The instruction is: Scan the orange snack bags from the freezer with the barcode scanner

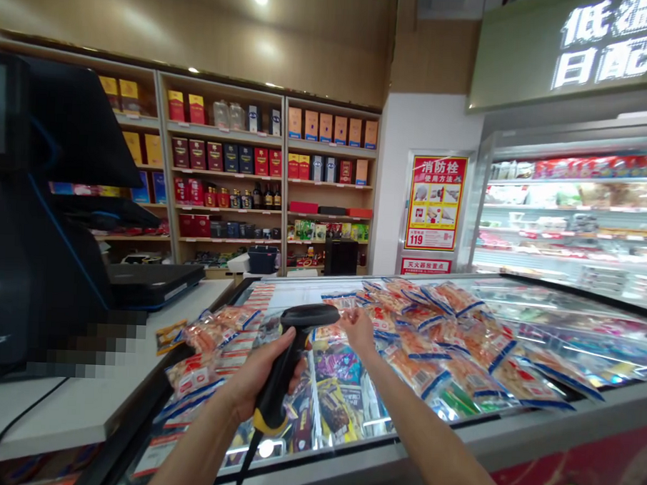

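My left hand (258, 372) is wrapped round the grip of a black and yellow barcode scanner (279, 383), whose head points to the right. In front of the scanner head, my right hand (360, 330) pinches a clear food packet (342, 300) with a blue edge; the scanner and fingers partly hide it. Many similar packets of orange-pink food lie in a pile (432, 326) on the glass top of a chest freezer, right of my right hand. A smaller group of packets (217, 331) lies to the left of the scanner.
A white counter (130, 370) with a black checkout terminal (35, 223) stands at the left. Through the freezer glass (343, 393) colourful wrapped goods show. Shelves of boxes and bottles (225, 156) line the back wall, and a lit refrigerated display (571, 217) stands at the right.
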`<state>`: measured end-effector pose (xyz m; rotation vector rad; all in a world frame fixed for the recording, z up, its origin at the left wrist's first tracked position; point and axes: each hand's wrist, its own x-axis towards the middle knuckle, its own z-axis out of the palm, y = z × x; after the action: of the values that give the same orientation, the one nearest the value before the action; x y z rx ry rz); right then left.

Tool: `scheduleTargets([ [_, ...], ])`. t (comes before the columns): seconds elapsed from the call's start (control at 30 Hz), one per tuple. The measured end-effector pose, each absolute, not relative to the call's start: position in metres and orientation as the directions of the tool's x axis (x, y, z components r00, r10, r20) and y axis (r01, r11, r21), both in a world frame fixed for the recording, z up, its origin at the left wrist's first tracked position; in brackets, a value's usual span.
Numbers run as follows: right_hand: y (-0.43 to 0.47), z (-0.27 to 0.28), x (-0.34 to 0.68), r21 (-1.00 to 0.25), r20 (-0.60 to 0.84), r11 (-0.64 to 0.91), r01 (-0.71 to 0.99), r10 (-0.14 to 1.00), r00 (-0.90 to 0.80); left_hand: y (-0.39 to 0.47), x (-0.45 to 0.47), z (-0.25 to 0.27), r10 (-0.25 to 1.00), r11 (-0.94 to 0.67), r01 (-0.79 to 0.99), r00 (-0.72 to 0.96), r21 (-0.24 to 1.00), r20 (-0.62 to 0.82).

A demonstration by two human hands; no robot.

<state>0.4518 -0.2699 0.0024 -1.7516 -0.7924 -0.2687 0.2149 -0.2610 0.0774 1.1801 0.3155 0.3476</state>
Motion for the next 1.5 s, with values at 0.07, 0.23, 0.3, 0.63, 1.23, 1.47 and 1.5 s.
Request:
scheduleTargets([
  [0.07, -0.272, 0.004, 0.45, -0.753, 0.558, -0.157, 0.639, 0.361, 0.747, -0.261, 0.217, 0.079, 0.423, 0.336, -0.109, 0.905, 0.936, -0.047],
  [0.23, -0.273, 0.005, 0.447, -0.756, 0.54, -0.187, 0.628, 0.366, 0.758, -0.262, 0.22, 0.084, 0.411, 0.337, -0.123, 0.911, 0.933, -0.029],
  [0.3, -0.273, 0.004, 0.447, -0.756, 0.534, -0.192, 0.626, 0.371, 0.759, -0.263, 0.221, 0.086, 0.415, 0.338, -0.134, 0.909, 0.932, -0.019],
  [0.63, -0.274, 0.007, 0.443, -0.74, 0.534, -0.217, 0.637, 0.387, 0.752, -0.265, 0.222, 0.088, 0.379, 0.35, -0.082, 0.923, 0.933, -0.061],
  [1.23, -0.278, 0.017, 0.435, -0.76, 0.496, -0.239, 0.604, 0.388, 0.777, -0.279, 0.221, 0.097, 0.379, 0.365, 0.008, 0.912, 0.931, -0.157],
  [1.47, -0.278, 0.014, 0.436, -0.742, 0.496, -0.274, 0.612, 0.39, 0.776, -0.279, 0.224, 0.099, 0.408, 0.365, -0.036, 0.904, 0.93, -0.126],
  [1.5, -0.278, 0.014, 0.436, -0.735, 0.501, -0.282, 0.617, 0.388, 0.774, -0.279, 0.224, 0.1, 0.413, 0.364, -0.041, 0.903, 0.93, -0.122],
])
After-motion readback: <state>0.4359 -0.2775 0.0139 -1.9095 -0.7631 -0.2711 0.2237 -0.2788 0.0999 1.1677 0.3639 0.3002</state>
